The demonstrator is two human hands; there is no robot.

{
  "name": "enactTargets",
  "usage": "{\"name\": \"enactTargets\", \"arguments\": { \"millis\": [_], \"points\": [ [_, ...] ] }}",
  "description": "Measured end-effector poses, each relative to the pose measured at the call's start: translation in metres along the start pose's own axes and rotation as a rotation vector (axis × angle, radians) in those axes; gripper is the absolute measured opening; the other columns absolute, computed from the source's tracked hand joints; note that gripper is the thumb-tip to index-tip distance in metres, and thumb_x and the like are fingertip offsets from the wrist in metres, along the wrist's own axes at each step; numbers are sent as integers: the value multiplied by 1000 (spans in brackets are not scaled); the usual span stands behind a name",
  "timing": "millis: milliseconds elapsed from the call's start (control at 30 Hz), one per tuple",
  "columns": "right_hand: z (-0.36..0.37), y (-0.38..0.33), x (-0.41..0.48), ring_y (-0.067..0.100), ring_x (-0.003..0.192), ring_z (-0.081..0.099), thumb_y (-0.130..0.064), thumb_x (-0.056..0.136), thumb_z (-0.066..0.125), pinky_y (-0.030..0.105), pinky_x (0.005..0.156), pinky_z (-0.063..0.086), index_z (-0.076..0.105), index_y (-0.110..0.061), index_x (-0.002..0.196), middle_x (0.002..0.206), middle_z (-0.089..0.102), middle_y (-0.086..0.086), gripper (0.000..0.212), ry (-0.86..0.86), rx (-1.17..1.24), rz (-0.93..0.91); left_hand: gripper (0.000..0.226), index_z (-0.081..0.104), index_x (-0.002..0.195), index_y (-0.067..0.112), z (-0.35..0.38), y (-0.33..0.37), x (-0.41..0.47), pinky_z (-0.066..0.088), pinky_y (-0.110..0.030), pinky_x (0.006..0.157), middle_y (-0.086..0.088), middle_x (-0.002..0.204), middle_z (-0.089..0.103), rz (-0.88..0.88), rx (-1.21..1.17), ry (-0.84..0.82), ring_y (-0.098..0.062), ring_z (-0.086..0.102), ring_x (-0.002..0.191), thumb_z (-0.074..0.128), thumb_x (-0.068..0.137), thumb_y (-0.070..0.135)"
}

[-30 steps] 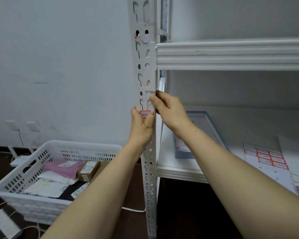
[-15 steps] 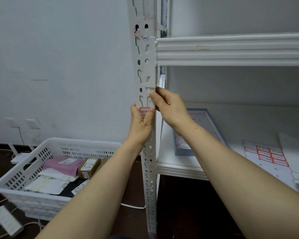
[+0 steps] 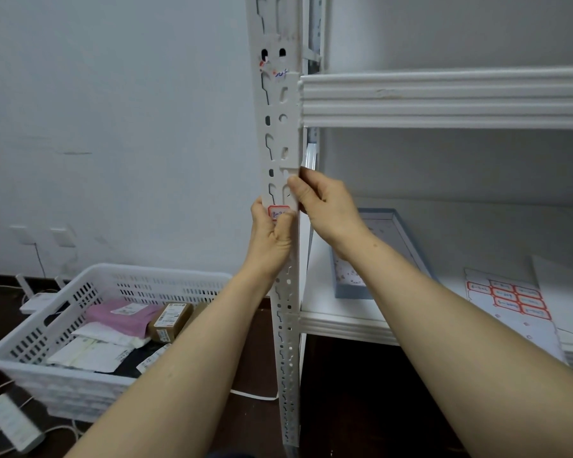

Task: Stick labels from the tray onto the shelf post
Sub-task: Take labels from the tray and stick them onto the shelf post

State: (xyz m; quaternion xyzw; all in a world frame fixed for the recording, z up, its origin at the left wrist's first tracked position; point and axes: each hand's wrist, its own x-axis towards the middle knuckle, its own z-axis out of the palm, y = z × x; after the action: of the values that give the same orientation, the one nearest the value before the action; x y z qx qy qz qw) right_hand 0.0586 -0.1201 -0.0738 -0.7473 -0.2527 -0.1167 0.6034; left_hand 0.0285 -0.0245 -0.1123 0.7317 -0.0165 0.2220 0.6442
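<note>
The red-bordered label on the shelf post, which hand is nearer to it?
Left. The left hand touches the label on the shelf post, thumb pressing its lower edge. The right hand grips the post's edge just above and right of it.

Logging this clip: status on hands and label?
Left hand thumb pressing red-bordered paper label onto white perforated metal shelf post. Right hand steadying post edge. Nothing obstructing.

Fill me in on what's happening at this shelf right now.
A person is sticking a red-bordered label onto the white slotted shelf post. The left hand presses the label flat against the post with its thumb, while the right hand grips the post's edge just above. A sheet of more labels lies on the lower shelf, beside a shallow blue tray. A white basket of parcels sits on the floor.
</note>
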Motion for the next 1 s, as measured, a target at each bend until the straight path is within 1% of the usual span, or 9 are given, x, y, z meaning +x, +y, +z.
{"name": "enactTargets", "arguments": {
  "millis": [200,433,500,567,633,733,867,967,1000],
  "points": [
    [1,-1,-1,27,101,64,-36,89,50,51,94,48,65,-19,107,103,71,6,29,2,28,6,44,28,134,0,2,0,0,42,-3,72,6,100,51,18,4,11,2,51,85,46,96,12],
    [3,-1,-1,30,99,64,-38,87,49,51,92,49,64,-17,106,101,71,7,32,13,23,-1,43,27,131,-2,2,3,1,41,-3,66,3,98,49,37,51,14,1,48,79,46,94,8],
    [3,-1,0,32,99,64,-35,90,50,52,92,48,64,-15,105,100,71,9,29,14,25,-1,46,27,131,-1,1,2,1,42,-5,69,-2,106,49,41,56,8,-3,50,84,47,92,13],
    [2,0,-1,34,98,63,-32,91,50,53,91,48,64,-14,105,99,70,11,27,11,18,-3,46,26,133,-2,-1,2,0,43,-13,77,-3,110,48,40,70,-1,-9,50,91,46,95,12],
    [1,-1,-1,33,97,63,-33,91,50,52,91,49,64,-15,105,99,70,11,27,8,12,-3,42,28,131,-3,-4,2,-1,41,-13,77,2,100,49,32,88,-19,-7,49,87,45,96,12],
    [1,-2,-1,32,97,64,-39,87,50,52,91,49,65,-16,103,98,71,9,32,14,15,1,36,32,125,-2,-6,2,-1,40,-3,67,11,86,47,33,115,-34,3,48,74,47,97,15],
    [0,-1,-1,31,93,63,-34,91,50,52,91,49,65,-15,104,95,70,7,27,7,15,-3,43,29,128,-8,-5,2,1,38,-4,60,10,79,44,48,188,-2,1,44,67,48,96,14],
    [0,-2,-2,20,85,61,-29,94,51,49,91,50,64,-14,105,88,67,-1,23,2,26,2,44,27,128,-10,-4,3,2,37,-6,54,7,74,41,44,230,-8,-3,40,63,47,95,11],
    [1,-2,-2,21,86,62,-29,94,50,49,91,50,64,-14,105,89,68,-1,23,4,23,6,44,27,128,-11,-5,4,2,36,-6,53,6,73,41,47,236,-12,-3,39,62,46,95,10]
  ]
}}
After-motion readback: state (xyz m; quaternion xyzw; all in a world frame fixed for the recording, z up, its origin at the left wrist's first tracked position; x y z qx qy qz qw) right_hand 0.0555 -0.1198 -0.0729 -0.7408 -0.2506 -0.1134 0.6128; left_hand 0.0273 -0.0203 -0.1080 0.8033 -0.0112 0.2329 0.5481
